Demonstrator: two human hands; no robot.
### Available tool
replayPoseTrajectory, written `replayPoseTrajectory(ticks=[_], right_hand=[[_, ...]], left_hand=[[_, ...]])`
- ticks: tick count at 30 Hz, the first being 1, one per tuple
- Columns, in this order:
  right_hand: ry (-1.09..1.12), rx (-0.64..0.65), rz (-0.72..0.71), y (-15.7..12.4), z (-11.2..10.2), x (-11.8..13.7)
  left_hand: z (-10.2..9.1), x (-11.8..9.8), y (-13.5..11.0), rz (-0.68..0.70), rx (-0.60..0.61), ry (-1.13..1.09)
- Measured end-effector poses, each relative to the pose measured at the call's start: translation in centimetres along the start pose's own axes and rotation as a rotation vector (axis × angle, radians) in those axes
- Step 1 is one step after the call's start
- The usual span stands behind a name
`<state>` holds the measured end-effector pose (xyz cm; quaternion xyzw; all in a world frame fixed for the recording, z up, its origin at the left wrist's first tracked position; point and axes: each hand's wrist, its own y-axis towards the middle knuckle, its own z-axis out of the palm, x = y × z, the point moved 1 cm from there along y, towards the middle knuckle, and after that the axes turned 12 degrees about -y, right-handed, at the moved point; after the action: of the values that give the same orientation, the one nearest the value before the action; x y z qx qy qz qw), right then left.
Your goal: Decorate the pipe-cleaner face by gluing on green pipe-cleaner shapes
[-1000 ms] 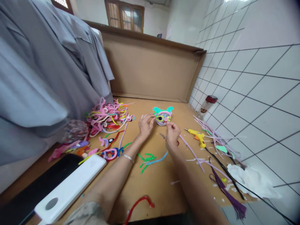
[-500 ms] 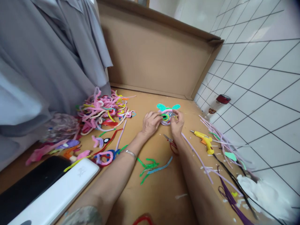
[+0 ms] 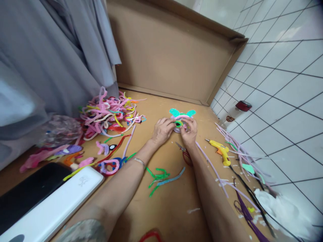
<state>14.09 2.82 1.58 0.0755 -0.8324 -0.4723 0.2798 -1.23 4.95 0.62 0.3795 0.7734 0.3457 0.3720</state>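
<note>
A round pipe-cleaner figure (image 3: pixel 182 117) with two teal ear-like pieces on top and a pink band lies on the cardboard surface. On its front sits a green pipe-cleaner ring (image 3: pixel 178 123) with a black centre. From the left, my left hand (image 3: pixel 163 131) has its fingers closed at the ring's edge. My right hand (image 3: pixel 189 130) curls around the figure's right side, thumb and fingers pinched at the ring. My fingers hide part of the figure. Red-handled scissors (image 3: pixel 186 155) lie beside my right wrist.
A yellow glue gun (image 3: pixel 220 150) and lilac pipe cleaners (image 3: pixel 233 148) lie at right, below a red-capped jar (image 3: pixel 237 111). A pile of pink pipe cleaners (image 3: pixel 106 114) is at left, near a white device (image 3: pixel 60 201). Green pipe-cleaner pieces (image 3: pixel 158 176) lie in front.
My right thumb and fingers have shifted left, onto the green ring. The ring now faces up flatter between both hands. The camera view has tilted slightly.
</note>
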Motion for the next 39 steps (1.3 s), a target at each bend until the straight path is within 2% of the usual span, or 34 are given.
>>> replayPoseTrajectory(ticks=[11,24,30,34,36,39], right_hand=[[-0.022,0.021,0.014,-0.1,0.1,0.0],[-0.102,0.053,-0.003,-0.4,0.1,0.1],[-0.169,0.046,-0.004,-0.4,0.2,0.3],[-0.181,0.05,0.019,-0.4,0.2,0.5],[-0.185,0.048,0.031,-0.4,0.1,0.6],[-0.186,0.038,0.048,-0.4,0.0,0.7]], left_hand=[[0.2,0.0,-0.1,-0.01,-0.021,0.03],[0.5,0.0,0.1,-0.038,0.008,0.038],[0.8,0.3,0.0,-0.076,-0.013,-0.014],[0.7,0.0,0.0,-0.109,-0.026,-0.128],[0.8,0.1,-0.1,-0.163,-0.089,-0.222],[1.7,1.4,-0.4,-0.409,-0.287,-0.411]])
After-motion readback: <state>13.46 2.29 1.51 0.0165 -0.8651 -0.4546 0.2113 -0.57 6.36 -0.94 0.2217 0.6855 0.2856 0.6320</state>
